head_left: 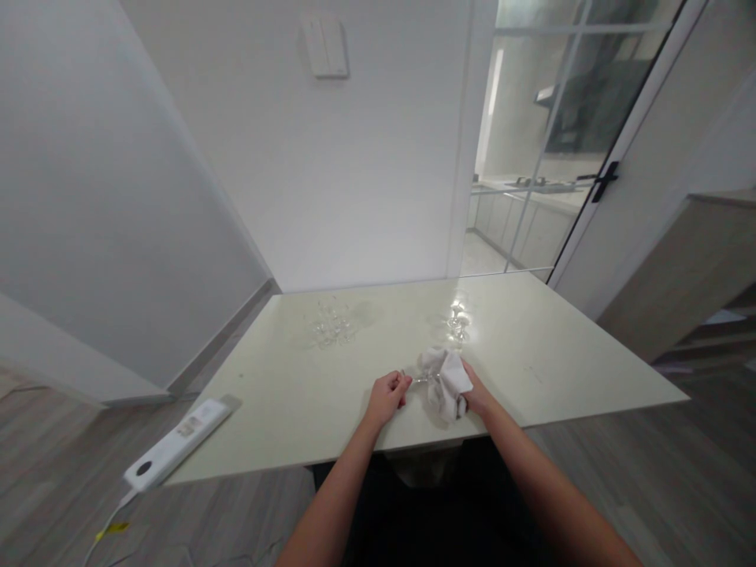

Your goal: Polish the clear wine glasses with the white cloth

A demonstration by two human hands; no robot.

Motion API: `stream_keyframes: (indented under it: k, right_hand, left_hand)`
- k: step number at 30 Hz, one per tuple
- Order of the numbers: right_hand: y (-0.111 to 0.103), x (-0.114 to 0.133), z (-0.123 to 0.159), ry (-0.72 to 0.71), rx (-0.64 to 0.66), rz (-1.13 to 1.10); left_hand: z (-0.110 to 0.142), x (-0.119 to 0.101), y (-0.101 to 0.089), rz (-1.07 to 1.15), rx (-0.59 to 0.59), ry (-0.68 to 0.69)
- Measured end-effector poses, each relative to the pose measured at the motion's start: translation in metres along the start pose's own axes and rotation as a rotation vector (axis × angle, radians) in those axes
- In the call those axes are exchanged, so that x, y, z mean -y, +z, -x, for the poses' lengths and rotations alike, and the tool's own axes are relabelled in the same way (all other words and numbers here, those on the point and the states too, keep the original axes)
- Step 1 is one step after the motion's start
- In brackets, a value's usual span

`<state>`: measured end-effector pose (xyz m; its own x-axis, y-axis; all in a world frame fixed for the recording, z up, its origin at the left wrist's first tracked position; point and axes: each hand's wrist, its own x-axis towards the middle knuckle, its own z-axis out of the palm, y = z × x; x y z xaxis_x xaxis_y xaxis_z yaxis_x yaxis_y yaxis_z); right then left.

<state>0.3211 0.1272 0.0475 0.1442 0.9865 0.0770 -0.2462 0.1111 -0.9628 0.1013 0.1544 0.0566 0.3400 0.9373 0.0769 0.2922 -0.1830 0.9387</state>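
My left hand (388, 394) is closed in a pinch on the stem or foot of a clear glass (420, 379) lying sideways near the table's front edge. My right hand (476, 396) is closed on a white cloth (446, 381) that is bunched round the glass's bowl. Most of the glass is hidden by the cloth. Both hands hover just over the pale glossy table (283, 394).
A few clear glasses (331, 321) stand at the back left of the table, another clear glass (457, 321) at the back middle. A white power strip (177, 442) overhangs the front left corner. A glass door (555, 134) and a wooden cabinet (685, 268) lie to the right.
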Motion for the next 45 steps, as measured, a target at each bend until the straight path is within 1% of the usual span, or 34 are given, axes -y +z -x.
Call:
stream_keyframes:
  k: [6, 9, 10, 13, 15, 17, 22, 26, 29, 32, 34, 40, 45]
  right_hand:
    - [0.004, 0.005, 0.003, -0.032, -0.038, -0.013]
    - [0.002, 0.000, 0.001, 0.017, -0.030, -0.023]
    - [0.000, -0.003, 0.000, 0.037, -0.050, -0.016]
    - [-0.009, -0.017, -0.003, 0.071, -0.162, 0.054]
    - [-0.013, -0.022, -0.005, 0.082, -0.200, 0.095]
    - [-0.013, -0.021, -0.004, 0.057, -0.179, 0.106]
    - [-0.001, 0.001, 0.000, -0.090, -0.022, 0.121]
    - [0.001, 0.006, -0.001, -0.104, 0.038, 0.118]
    - [-0.002, 0.001, -0.002, -0.072, 0.052, 0.113]
    - [-0.003, -0.004, -0.003, -0.048, 0.040, 0.104]
    - [-0.003, -0.005, -0.003, -0.045, 0.023, 0.097]
    - [-0.004, -0.006, -0.004, -0.067, 0.029, 0.097]
    - [-0.006, -0.011, -0.006, -0.057, 0.022, 0.087]
  left_hand:
    - [0.000, -0.003, 0.001, 0.061, -0.006, 0.038]
    - [0.001, -0.007, 0.001, 0.113, -0.018, 0.046]
    - [0.002, -0.008, 0.001, 0.130, -0.014, 0.054]
    - [0.003, -0.009, 0.000, 0.165, 0.022, 0.080]
    - [0.002, -0.009, 0.000, 0.165, 0.033, 0.073]
    - [0.002, -0.008, -0.001, 0.155, 0.018, 0.050]
    - [0.000, -0.009, 0.000, 0.117, -0.023, 0.020]
    - [0.001, -0.010, 0.000, 0.099, -0.020, 0.022]
    - [0.000, -0.009, 0.000, 0.100, -0.016, 0.023]
    - [0.000, -0.009, 0.000, 0.098, -0.012, 0.015]
    - [0.000, -0.010, -0.001, 0.095, -0.010, 0.014]
    - [0.001, -0.011, -0.001, 0.103, -0.004, 0.022]
    - [0.001, -0.010, -0.001, 0.109, -0.002, 0.020]
